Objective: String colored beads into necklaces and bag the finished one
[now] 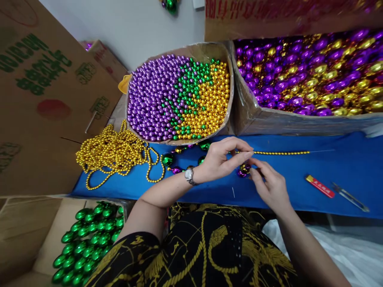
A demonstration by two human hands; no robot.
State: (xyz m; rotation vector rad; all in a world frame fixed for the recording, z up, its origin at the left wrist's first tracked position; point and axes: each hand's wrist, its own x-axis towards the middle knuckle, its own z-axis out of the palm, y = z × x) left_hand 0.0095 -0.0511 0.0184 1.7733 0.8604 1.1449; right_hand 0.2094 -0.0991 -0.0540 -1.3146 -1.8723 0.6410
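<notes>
My left hand (223, 158), with a wristwatch (190, 175), has its thumb and fingers pinched together over the blue cloth. From its fingertips a strand of small gold beads (283, 153) runs out to the right and ends in a thin needle or wire (322, 151). My right hand (271, 181) is close beside it, fingertips closed at a small bunch of purple and gold beads (244, 170); its exact hold is partly hidden. Behind my left wrist lies a necklace of large green, purple and gold beads (168, 160), partly covered by that hand.
A carton of loose beads (179, 99) stands behind the hands, beside a larger box (299, 115) of purple and gold beads. Gold bead strands (110, 153) pile up left. On the cloth (299, 179) lie a red packet (320, 186) and a cutter (350, 197). Green beads (89, 239) fill a lower box.
</notes>
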